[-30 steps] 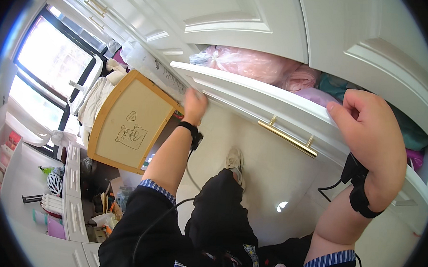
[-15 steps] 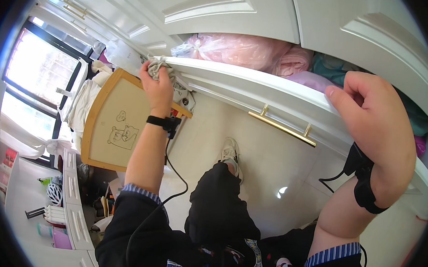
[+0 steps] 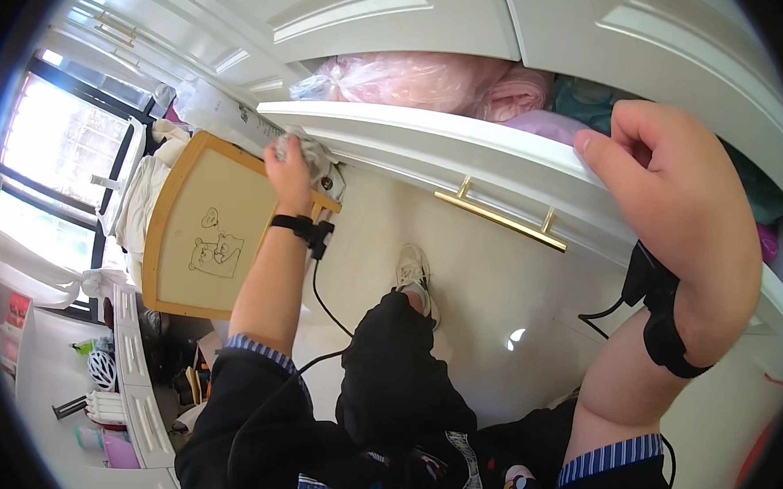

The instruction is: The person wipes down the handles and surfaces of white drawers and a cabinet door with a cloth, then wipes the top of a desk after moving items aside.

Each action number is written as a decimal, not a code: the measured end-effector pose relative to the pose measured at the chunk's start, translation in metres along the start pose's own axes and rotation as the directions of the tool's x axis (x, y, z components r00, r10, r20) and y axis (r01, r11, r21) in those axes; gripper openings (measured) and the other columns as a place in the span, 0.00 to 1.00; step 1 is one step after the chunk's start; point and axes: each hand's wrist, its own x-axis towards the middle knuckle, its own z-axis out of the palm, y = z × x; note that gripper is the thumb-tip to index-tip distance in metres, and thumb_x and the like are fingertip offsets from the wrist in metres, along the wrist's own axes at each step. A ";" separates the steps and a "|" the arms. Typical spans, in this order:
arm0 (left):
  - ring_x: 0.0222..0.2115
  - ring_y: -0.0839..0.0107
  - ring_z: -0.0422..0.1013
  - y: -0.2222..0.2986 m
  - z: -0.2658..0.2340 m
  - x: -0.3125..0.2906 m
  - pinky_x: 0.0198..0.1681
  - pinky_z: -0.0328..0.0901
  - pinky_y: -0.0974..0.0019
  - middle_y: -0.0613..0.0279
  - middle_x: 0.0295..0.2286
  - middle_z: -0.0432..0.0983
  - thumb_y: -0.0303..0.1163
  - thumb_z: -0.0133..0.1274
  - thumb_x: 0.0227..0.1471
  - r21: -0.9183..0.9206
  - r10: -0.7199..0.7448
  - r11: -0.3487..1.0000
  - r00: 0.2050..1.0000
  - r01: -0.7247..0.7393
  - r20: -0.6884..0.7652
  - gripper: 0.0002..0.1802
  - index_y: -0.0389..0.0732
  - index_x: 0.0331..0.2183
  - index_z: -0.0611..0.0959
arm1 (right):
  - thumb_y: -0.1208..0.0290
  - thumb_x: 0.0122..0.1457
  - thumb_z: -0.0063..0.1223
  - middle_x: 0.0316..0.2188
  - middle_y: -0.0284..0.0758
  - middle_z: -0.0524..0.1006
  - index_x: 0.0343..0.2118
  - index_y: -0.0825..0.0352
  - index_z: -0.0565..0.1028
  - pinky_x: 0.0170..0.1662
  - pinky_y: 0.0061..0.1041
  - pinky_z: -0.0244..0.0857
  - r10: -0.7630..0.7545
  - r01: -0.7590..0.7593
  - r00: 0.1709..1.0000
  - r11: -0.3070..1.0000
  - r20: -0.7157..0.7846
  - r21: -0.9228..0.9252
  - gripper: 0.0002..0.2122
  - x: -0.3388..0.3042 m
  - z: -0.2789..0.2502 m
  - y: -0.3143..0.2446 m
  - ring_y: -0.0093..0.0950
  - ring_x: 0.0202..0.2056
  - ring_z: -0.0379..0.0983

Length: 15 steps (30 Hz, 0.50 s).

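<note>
An open white drawer stretches across the upper part of the view, its gold bar handle facing me. My right hand has its fingers curled over the drawer's top edge near the right. At the left end, my left hand is closed around a crumpled greyish rag, just below the drawer's corner; whether the rag touches the front panel I cannot tell. Inside lie a pink bundle in clear plastic, a rolled pink cloth, lilac fabric and teal fabric.
White cabinet doors rise directly behind the drawer. A wood-framed board with a bear drawing stands left, beside my left forearm. Dark cables run from both wrist straps. Below are pale floor tiles and my shoe.
My left hand has lowered the rag from the drawer's top left corner to beside the front panel. The right hand keeps its hold on the edge. The whole view has shifted slightly.
</note>
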 end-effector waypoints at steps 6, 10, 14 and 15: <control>0.35 0.72 0.74 0.046 0.005 0.000 0.38 0.71 0.66 0.58 0.37 0.80 0.38 0.63 0.59 -0.068 0.077 0.995 0.997 -0.078 -0.028 0.21 0.33 0.46 0.77 | 0.65 0.59 0.61 0.15 0.33 0.57 0.20 0.70 0.63 0.24 0.28 0.48 0.016 -0.016 1.000 0.998 0.012 -0.063 0.20 0.000 -0.006 -0.002 0.21 0.20 0.53; 0.33 0.73 0.74 0.032 0.010 -0.005 0.37 0.70 0.67 0.59 0.35 0.79 0.38 0.60 0.62 0.193 0.206 0.960 0.979 -0.202 0.002 0.18 0.35 0.45 0.77 | 0.64 0.59 0.60 0.15 0.34 0.57 0.20 0.70 0.63 0.24 0.30 0.48 -0.043 0.042 0.999 0.997 -0.014 -0.057 0.20 0.000 -0.002 0.007 0.23 0.20 0.53; 0.30 0.76 0.72 0.015 0.003 0.007 0.33 0.68 0.68 0.63 0.32 0.78 0.39 0.58 0.63 0.056 0.076 0.996 0.997 -0.076 -0.002 0.16 0.35 0.43 0.77 | 0.64 0.59 0.60 0.15 0.35 0.58 0.20 0.71 0.64 0.23 0.31 0.49 -0.113 0.111 0.992 0.993 -0.060 -0.037 0.20 0.000 0.003 0.006 0.25 0.19 0.53; 0.27 0.79 0.70 0.017 0.009 0.005 0.29 0.67 0.69 0.67 0.29 0.76 0.39 0.57 0.64 0.029 0.089 0.996 0.996 -0.089 0.013 0.16 0.36 0.42 0.77 | 0.64 0.59 0.60 0.15 0.35 0.58 0.20 0.71 0.64 0.23 0.31 0.49 -0.105 0.103 0.993 0.994 -0.062 -0.043 0.20 -0.001 0.002 0.006 0.25 0.19 0.53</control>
